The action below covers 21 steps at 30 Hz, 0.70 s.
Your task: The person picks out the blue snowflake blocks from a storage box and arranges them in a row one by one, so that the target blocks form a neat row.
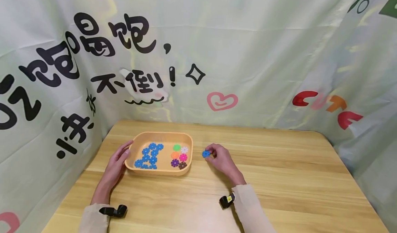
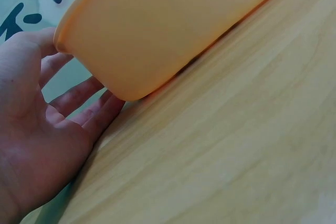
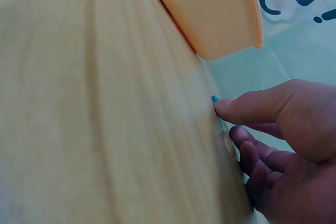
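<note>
An orange plastic tray [image 1: 165, 171] sits on the table at centre left. My left hand [image 1: 115, 164] holds its left end, thumb at the rim and the other fingers along the outer wall, as the left wrist view shows. Several blue interlocking snowflake discs [image 1: 145, 158] lie in the tray's left half. On its right side are single discs in other colours, among them a green disc [image 1: 176, 147], a pink disc [image 1: 183, 157] and a brown disc [image 1: 182, 165]. Right of the tray, my right hand [image 1: 221, 160] pinches one blue snowflake disc [image 1: 206, 153] between thumb and fingertips, low over the wood.
The wooden table [image 1: 294, 171] extends to the right and toward me. Behind it hangs a pale printed curtain [image 1: 263, 71], which also runs down the left and right sides. A black wrist camera [image 1: 227, 201] is strapped at my right sleeve, another [image 1: 114, 211] at my left.
</note>
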Tool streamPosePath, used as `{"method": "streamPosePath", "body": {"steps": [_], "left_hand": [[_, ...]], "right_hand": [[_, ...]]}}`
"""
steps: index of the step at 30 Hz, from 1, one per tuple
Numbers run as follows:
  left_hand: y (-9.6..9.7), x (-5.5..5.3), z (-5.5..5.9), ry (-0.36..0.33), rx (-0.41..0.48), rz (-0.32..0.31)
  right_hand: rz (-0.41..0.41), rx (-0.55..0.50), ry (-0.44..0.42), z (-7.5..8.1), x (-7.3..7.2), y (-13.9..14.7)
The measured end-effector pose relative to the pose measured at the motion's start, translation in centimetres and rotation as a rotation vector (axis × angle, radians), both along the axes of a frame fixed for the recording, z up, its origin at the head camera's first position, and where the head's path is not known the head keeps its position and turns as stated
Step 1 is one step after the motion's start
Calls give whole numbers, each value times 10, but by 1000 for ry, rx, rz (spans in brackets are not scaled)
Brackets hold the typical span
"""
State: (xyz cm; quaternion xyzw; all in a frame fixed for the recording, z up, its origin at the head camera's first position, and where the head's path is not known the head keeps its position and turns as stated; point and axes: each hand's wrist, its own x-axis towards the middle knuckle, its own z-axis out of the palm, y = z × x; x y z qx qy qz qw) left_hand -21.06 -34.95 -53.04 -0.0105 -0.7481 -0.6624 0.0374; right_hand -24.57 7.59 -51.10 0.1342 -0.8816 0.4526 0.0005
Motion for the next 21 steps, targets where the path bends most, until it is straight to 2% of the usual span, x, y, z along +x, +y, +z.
{"method": "streamPosePath", "body": {"steps": [14, 21], "left_hand": [[0, -1, 0, 0, 12, -3], [0, 2, 1, -3, 10, -1]], "right_hand": [[-12, -6, -10, 1, 1, 0], [-30, -126, -44, 2, 2, 0]]}}
